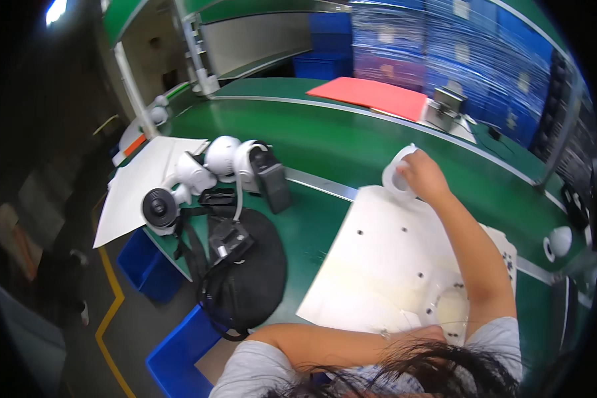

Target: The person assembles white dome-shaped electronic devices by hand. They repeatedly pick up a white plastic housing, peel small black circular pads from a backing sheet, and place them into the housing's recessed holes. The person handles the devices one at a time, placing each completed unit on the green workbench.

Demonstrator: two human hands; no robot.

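Note:
My right hand (pixel 423 175) reaches out over the far edge of a white board (pixel 358 265). Its fingers are closed on a white round plastic part (pixel 393 178) with a ring-like rim, held beside the green conveyor belt (pixel 331 139). My left forearm lies across the near edge of the board. Hair partly covers my left hand (pixel 418 335), so its fingers do not show clearly. Close to that hand lies a clear plastic bag (pixel 450 306) with a pale round piece in it. Small black dots mark the board.
Several white dome-shaped devices (pixel 223 156) stand at the left beside a black bag (pixel 255 278) with straps. A white sheet (pixel 129 189) lies behind them. Blue bins (pixel 172 355) sit below the table's left edge. Another white part (pixel 560 241) rests at the right; a red sheet (pixel 371 93) lies beyond the belt.

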